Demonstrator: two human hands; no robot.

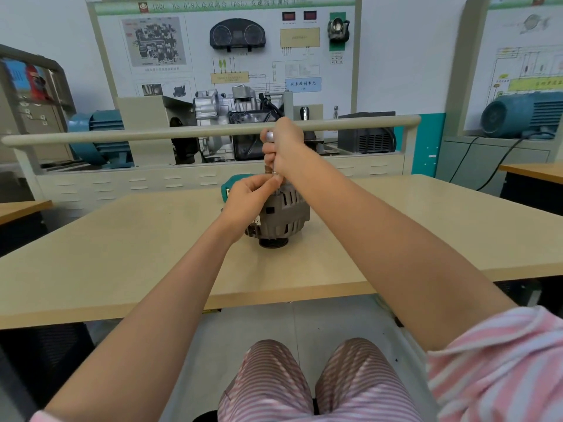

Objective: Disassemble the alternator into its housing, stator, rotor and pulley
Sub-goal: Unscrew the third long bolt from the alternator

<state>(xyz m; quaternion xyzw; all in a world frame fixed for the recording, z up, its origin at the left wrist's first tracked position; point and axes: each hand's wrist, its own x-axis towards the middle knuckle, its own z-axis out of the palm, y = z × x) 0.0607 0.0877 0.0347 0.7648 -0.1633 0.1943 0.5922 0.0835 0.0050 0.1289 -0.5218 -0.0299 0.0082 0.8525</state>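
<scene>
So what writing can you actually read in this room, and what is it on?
"DSG", among blurred characters: green header strip of the wall training board.
"仪表控制单元", roughly: blue box on that board.
Alternator sticker: too small to read.
Right-hand board labels: blurred.
</scene>
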